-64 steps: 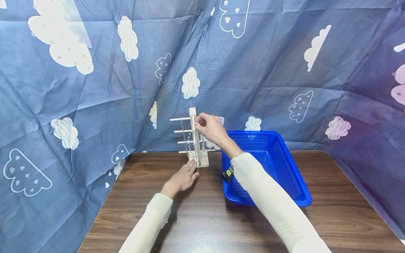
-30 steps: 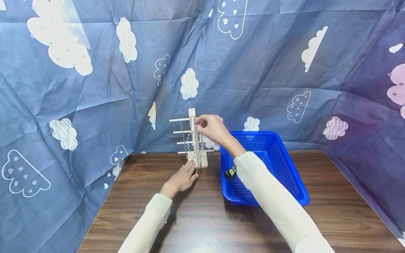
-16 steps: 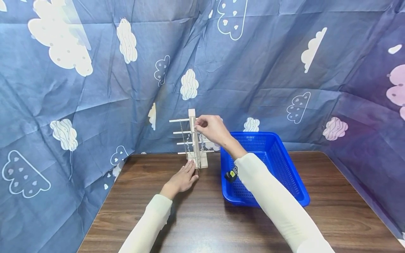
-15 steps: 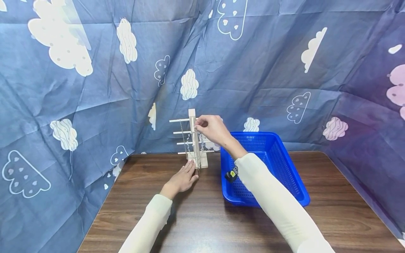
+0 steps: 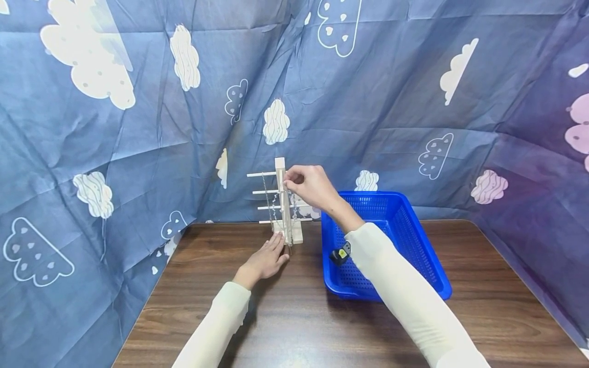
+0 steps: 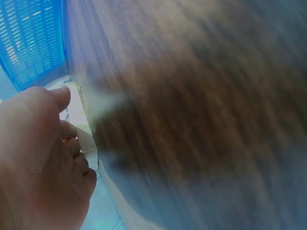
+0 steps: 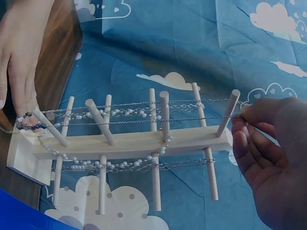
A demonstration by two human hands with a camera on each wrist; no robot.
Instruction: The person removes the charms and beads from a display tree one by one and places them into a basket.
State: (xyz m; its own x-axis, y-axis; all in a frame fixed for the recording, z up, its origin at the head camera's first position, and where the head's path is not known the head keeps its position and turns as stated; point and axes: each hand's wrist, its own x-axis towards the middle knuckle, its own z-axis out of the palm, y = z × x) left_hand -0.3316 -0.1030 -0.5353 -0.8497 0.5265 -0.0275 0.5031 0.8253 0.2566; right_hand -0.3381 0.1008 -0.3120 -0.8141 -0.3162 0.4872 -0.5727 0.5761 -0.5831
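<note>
A pale wooden necklace stand with several pegs stands at the back of the table. My right hand is at its top; in the right wrist view, thumb and fingers pinch a thin chain necklace right by the tip of the top peg. Dark beads mark this chain's lower end near the base. Other necklaces, some with pearl-like beads, hang on the pegs. My left hand lies with straight fingers on the stand's base, low beside the dark beads.
A blue perforated plastic basket sits right of the stand, under my right forearm. Behind the brown wooden table hangs a blue cloth with cloud prints, close to the stand.
My right wrist has shifted slightly to the right while its fingers stay at the top of the stand. The left hand keeps its place on the base.
</note>
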